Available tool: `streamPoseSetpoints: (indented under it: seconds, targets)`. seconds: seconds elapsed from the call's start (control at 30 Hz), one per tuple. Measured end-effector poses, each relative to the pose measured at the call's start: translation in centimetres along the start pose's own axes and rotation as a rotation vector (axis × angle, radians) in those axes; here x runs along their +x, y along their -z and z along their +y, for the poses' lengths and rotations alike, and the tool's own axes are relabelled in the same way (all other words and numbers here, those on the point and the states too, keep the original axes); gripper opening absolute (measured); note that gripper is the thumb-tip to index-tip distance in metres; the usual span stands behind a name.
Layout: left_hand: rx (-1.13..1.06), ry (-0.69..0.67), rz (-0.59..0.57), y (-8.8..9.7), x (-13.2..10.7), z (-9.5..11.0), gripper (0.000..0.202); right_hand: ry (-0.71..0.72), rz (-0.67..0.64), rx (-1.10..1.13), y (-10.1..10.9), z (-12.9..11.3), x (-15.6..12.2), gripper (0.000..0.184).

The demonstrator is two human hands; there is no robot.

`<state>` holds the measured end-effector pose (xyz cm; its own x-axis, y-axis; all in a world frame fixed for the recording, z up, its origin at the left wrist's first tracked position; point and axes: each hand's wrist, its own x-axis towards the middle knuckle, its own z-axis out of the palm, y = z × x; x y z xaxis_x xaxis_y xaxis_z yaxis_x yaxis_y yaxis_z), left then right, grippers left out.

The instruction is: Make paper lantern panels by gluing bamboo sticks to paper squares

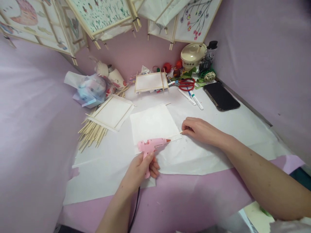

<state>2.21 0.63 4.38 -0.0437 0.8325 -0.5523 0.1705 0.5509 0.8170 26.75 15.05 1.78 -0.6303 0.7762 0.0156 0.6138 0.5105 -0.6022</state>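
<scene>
My left hand (pixel 146 165) is wrapped round the handle of a pink hot glue gun (pixel 154 142), whose orange nozzle points right, by the lower right edge of a white paper sheet (pixel 153 121). To the right of that sheet, my right hand (pixel 198 130) pinches the end of a thin wooden stick (pixel 181 132) at the sheet's corner. Most of this stick is hidden or hard to make out. Another stick (pixel 168 104) pokes out at the sheet's far corner. A black cord (pixel 136 207) runs down from the gun.
Wooden sticks (pixel 93 132) lie in a pile at left, under a framed paper panel (pixel 113 111). Behind the sheet are a second panel (pixel 148 82), red-handled scissors (pixel 186 84), markers (pixel 196 100) and a phone (pixel 221 95). Painted paper lanterns (pixel 109 16) hang overhead.
</scene>
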Motion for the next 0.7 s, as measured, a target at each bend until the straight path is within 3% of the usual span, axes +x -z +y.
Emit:
streamPoseSetpoints:
  seconds: [0.7]
  targets:
    - [0.050, 0.015, 0.000, 2.5, -0.7, -0.7, 0.047, -0.002, 0.002, 0.024, -0.3, 0.2, 0.0, 0.012]
